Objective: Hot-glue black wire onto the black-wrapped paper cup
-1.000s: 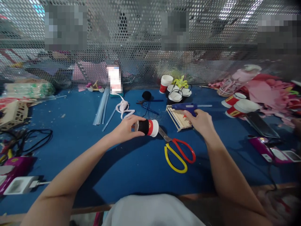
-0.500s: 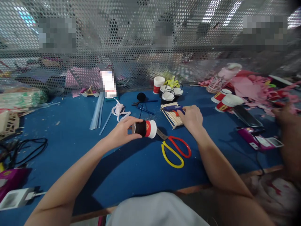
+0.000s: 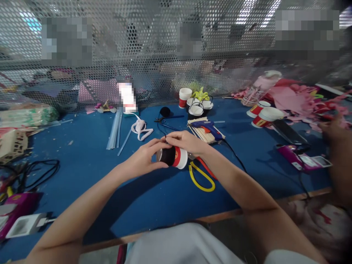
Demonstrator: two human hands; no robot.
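Observation:
My left hand (image 3: 141, 159) grips a small paper cup (image 3: 180, 157) lying on its side, its base end toward my palm. The cup is white and red, with a black wrapped band (image 3: 167, 157) round its lower part. My right hand (image 3: 187, 142) is closed over the cup's upper side, its fingertips at a strand of black yarn (image 3: 165, 135) that runs to the band. The yarn comes from a black ball (image 3: 165, 112) behind. Scissors with yellow and red handles (image 3: 202, 185) lie under my right wrist, partly hidden. A blue glue gun (image 3: 207, 126) rests on wooden sticks (image 3: 196, 128).
Black-wrapped cups with handles (image 3: 196, 110) and a red-white cup (image 3: 185, 98) stand at the back. Clear strips (image 3: 114, 130) and white ribbon (image 3: 140, 126) lie left. To the right are two cups (image 3: 266, 116), a phone (image 3: 290, 132), pink scraps (image 3: 291, 99) and another person's arm (image 3: 341, 157).
My right hand has let go of the glue gun, left it on the sticks and moved left onto the cup. The cup has shifted slightly right and down in my left hand.

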